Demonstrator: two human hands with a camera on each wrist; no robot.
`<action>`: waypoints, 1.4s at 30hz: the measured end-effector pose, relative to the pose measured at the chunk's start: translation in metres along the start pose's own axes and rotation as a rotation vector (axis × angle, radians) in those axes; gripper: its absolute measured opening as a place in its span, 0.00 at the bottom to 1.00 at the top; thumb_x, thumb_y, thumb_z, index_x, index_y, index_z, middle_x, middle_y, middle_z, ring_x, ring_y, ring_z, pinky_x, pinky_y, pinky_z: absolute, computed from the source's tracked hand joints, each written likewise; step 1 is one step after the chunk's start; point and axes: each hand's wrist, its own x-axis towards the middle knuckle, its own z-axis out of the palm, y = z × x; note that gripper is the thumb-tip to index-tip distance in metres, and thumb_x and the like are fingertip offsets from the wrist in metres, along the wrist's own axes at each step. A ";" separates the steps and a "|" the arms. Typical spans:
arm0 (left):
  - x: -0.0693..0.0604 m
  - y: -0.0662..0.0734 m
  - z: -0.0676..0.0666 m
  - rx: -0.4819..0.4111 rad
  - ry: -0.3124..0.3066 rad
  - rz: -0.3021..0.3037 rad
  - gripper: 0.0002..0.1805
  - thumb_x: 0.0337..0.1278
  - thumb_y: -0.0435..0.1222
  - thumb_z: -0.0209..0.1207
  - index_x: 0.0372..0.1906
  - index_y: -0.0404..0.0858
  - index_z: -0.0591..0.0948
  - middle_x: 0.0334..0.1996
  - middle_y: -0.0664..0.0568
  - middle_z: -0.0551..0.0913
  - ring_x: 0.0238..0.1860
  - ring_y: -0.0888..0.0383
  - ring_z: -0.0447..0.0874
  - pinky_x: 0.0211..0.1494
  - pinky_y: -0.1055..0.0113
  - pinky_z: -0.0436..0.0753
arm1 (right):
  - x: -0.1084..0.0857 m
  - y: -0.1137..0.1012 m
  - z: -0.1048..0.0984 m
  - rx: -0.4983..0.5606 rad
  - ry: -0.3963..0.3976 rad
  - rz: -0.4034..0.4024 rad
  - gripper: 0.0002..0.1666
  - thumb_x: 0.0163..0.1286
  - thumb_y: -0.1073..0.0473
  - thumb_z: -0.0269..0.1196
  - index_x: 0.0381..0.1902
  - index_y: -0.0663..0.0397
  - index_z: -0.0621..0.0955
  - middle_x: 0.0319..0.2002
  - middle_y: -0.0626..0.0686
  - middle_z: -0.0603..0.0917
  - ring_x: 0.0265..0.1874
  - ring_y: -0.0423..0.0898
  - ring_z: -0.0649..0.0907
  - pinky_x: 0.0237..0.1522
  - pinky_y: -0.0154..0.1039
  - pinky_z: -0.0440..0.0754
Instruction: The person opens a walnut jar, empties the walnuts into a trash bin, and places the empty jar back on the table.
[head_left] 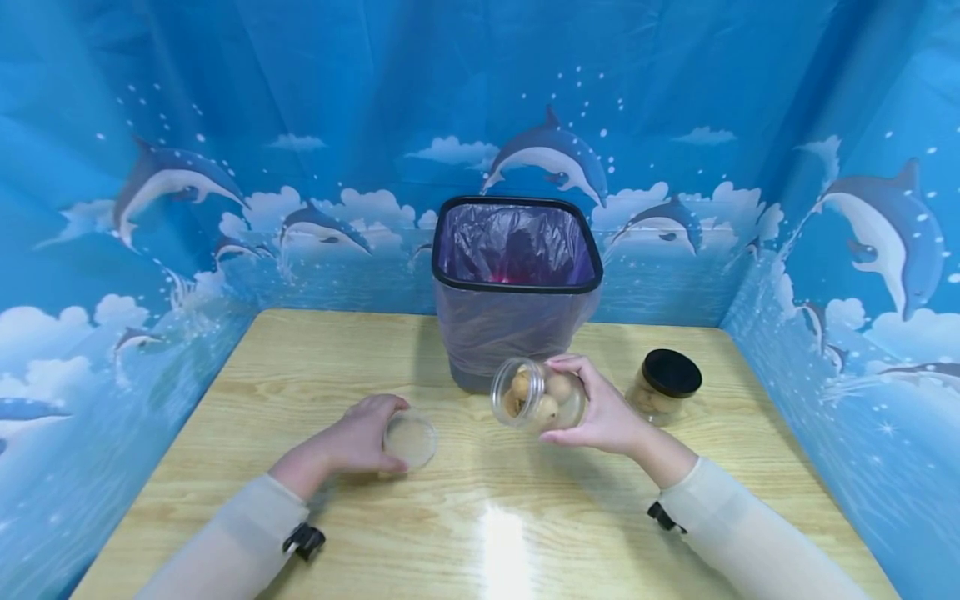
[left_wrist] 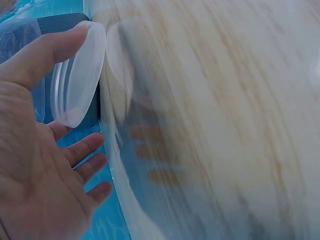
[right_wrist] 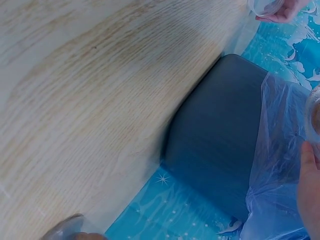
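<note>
My left hand [head_left: 366, 437] pinches a round translucent lid [head_left: 411, 440] by its rim, between thumb and index finger. In the left wrist view the lid [left_wrist: 82, 75] stands on edge while the other fingers spread loosely. With thumb and fingers around its side, my right hand [head_left: 609, 412] holds a clear jar [head_left: 573, 404] tipped on its side. The jar's uncovered mouth faces left, in front of the bin. Inside lie several brownish round pieces [head_left: 546, 408], perhaps nuts or dried fruit. Only a sliver of that jar [right_wrist: 312, 117] enters the right wrist view.
Behind the tipped jar stands a waste bin [head_left: 517, 333] with a black rim and a purple bag liner. A second clear jar with a black lid [head_left: 672, 372] stands upright to the right. The wooden table [head_left: 300, 358] meets a blue dolphin-print curtain [head_left: 360, 125].
</note>
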 end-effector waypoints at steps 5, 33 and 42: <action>-0.001 -0.003 0.000 0.038 -0.005 -0.001 0.49 0.34 0.52 0.78 0.64 0.36 0.72 0.71 0.34 0.65 0.72 0.34 0.59 0.71 0.35 0.57 | -0.001 0.000 0.000 0.004 0.000 0.002 0.51 0.41 0.64 0.84 0.61 0.56 0.68 0.64 0.53 0.71 0.65 0.43 0.70 0.64 0.28 0.67; -0.005 -0.007 0.002 0.058 -0.033 -0.035 0.52 0.30 0.56 0.79 0.64 0.37 0.73 0.71 0.29 0.62 0.72 0.30 0.57 0.70 0.31 0.55 | -0.004 -0.001 -0.004 0.018 0.016 -0.042 0.52 0.39 0.66 0.84 0.61 0.57 0.68 0.64 0.55 0.72 0.63 0.40 0.71 0.63 0.30 0.70; -0.005 -0.008 0.003 0.070 -0.034 -0.029 0.52 0.29 0.56 0.79 0.64 0.37 0.73 0.71 0.30 0.63 0.71 0.30 0.58 0.70 0.31 0.56 | -0.005 -0.005 -0.008 -0.016 0.039 -0.018 0.53 0.38 0.64 0.84 0.61 0.58 0.68 0.64 0.55 0.73 0.63 0.42 0.71 0.66 0.29 0.67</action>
